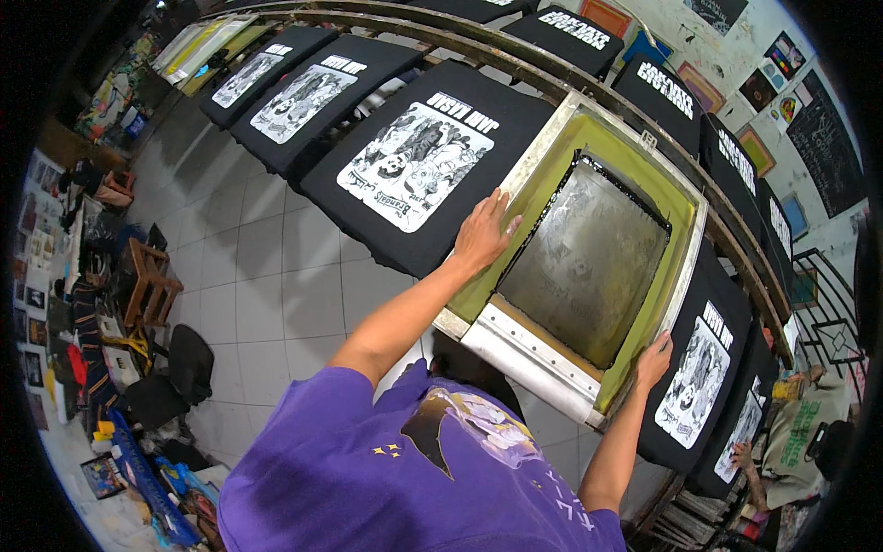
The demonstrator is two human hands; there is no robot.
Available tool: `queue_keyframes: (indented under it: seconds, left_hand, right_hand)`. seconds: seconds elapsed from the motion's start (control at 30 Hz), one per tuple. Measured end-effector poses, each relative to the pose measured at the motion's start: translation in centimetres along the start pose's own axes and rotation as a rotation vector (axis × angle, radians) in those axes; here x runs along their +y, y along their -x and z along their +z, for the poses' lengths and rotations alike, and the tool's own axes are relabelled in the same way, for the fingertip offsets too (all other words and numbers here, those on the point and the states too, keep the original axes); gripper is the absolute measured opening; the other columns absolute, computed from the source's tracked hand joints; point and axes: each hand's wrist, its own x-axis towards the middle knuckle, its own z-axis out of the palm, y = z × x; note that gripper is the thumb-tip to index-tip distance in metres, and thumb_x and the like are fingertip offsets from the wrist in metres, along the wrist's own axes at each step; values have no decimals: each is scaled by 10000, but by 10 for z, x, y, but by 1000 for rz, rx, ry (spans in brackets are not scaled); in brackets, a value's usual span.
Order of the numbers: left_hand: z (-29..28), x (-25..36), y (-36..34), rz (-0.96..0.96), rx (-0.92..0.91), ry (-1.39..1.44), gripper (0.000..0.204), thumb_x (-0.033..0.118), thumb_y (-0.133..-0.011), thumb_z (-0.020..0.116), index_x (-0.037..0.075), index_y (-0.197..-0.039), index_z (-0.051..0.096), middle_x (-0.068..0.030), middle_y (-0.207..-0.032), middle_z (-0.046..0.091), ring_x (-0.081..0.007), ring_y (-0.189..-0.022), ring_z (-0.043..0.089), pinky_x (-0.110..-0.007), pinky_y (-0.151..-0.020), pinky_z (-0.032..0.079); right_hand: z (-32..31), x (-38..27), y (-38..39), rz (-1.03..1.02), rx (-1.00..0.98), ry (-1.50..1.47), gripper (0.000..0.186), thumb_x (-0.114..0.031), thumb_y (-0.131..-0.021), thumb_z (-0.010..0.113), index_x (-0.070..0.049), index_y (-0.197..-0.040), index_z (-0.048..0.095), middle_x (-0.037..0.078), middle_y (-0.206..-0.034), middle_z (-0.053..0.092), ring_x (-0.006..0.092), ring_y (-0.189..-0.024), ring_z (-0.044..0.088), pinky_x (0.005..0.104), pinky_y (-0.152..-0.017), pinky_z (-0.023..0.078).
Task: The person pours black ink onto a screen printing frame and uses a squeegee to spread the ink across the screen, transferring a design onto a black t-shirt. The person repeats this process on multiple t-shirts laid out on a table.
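Note:
A large silk-screen frame [692, 248] with pale metal sides and yellow-green mesh lies tilted in front of me, over one of the boards. Dark ink rings the grey print area [589, 262] in its middle. Across the end nearest me rests a silver squeegee [529, 354] with a row of bolts. My left hand [485, 230] holds the frame's left side, thumb over the rim. On the right side, lower down, my right hand [654, 361] is closed round the edge; some of its fingers are hidden beneath. Neither hand touches the squeegee.
Black shirts [313, 97] with white prints lie on boards along a curved rail [736, 239]. Another person's hand [741, 454] touches a shirt at the lower right. A black chair [189, 368] and wooden stool [147, 283] stand on the tiled floor [262, 304] at left.

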Motion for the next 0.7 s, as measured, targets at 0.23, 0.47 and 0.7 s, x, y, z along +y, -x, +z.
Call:
queue_keyframes:
  seconds: [0.23,0.47,0.7]
  left_hand:
    - [-1,1,-1,-60,-28,10,546,435,-1034,529,38,-1408,556,-163,-1570,427,-363,-1341,506,-451,-1090,454]
    - [-4,1,-4,-95,-23,75,546,449,-1028,535,17,-1354,605,-143,-1566,436,-345,-1312,523,-463,-1047,480]
    - [-2,-1,-2,-99,4,86,528,443,-1029,535,13,-1318,638,-127,-1548,457,-328,-1281,545,-454,-1027,493]
  right_hand:
    - [0,4,-4,28,12,23,702,-569,-1057,373,36,-1320,614,276,-1260,662,459,-1195,600,483,-999,456]
    - [4,9,-7,64,0,15,699,-568,-1056,384,33,-1346,593,278,-1297,641,472,-1223,576,488,-1002,450]
    - [1,1,-4,62,16,-73,760,-609,-1034,422,53,-1371,581,272,-1355,615,434,-1273,561,446,-1057,425]
